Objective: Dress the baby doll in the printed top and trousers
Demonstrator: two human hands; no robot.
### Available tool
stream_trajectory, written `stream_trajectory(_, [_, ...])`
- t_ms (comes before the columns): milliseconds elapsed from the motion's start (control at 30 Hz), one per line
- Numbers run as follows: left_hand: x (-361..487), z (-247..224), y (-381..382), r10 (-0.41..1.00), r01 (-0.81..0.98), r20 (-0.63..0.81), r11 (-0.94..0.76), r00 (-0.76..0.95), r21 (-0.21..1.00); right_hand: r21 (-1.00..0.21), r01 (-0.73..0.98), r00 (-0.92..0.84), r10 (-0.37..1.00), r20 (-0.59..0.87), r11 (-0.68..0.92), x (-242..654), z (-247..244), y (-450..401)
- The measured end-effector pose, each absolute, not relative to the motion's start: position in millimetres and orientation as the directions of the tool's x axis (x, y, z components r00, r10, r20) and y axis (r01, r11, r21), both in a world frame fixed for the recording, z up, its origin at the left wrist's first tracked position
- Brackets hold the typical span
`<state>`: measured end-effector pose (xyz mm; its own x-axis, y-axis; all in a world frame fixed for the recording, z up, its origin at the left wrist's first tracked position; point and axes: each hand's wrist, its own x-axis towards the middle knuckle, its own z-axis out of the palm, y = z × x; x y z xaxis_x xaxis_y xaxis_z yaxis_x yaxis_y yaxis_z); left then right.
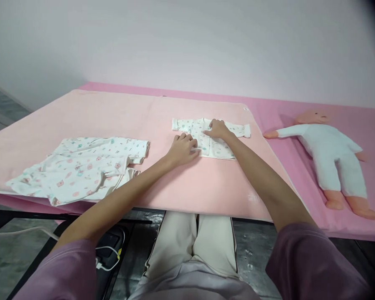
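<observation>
At the far left of the pink-covered surface (275, 112), on its one pale peach mat (112, 112), lies one loose heap of printed baby clothes (81, 166), white with pink and teal figures; its layers overlap, so I cannot tell how many pieces it holds. Below that heap, under the near edge, one pale cable (25, 230) comes in from the side, and one white cord (112, 249) loops over a dark case.

Next comes the left hand (183, 150), at the lower left corner of one small printed jacket (211, 146). Its fingers are bent, with thumb and forefinger close together at the hem; whether they pinch the cloth I cannot tell. The jacket lies flat on the mat, right of the middle, its two sleeves spread out to either side and its neckline toward the wall (187, 50). The right hand (217, 129) rests over the upper front, thumb and forefinger a narrow gap apart on the cloth; whether they grip it I cannot tell.

Furthest right, off the mat, one doll (331, 150) in one white suit lies on the pink cover, its two bare feet toward the near edge.
</observation>
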<state>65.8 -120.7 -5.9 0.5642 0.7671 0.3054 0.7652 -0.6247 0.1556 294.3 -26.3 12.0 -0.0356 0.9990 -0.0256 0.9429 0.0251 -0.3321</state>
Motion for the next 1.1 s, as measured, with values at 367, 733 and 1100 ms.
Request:
stream_trajectory(367, [79.5,-15.7,-113.1,0.739,0.67,0.312,-0.673,0.597,0.312,-0.539,0.834,0.055,0.99,-0.128,-0.116,312.7,26.1,7.4])
stream_trajectory(733, [109.2,-13.4,-110.9,0.66,0.653,0.126,-0.751,0.741,0.097,-0.484,0.871,-0.016,0.978,-0.209,-0.089,324.6,22.9,7.9])
stream_trajectory(1100, [57.8,-7.7,-120.5,0.883,0.637,0.149,-0.429,0.445,0.641,-0.555,0.776,0.049,0.905,-0.422,-0.3,294.2,35.3,23.8])
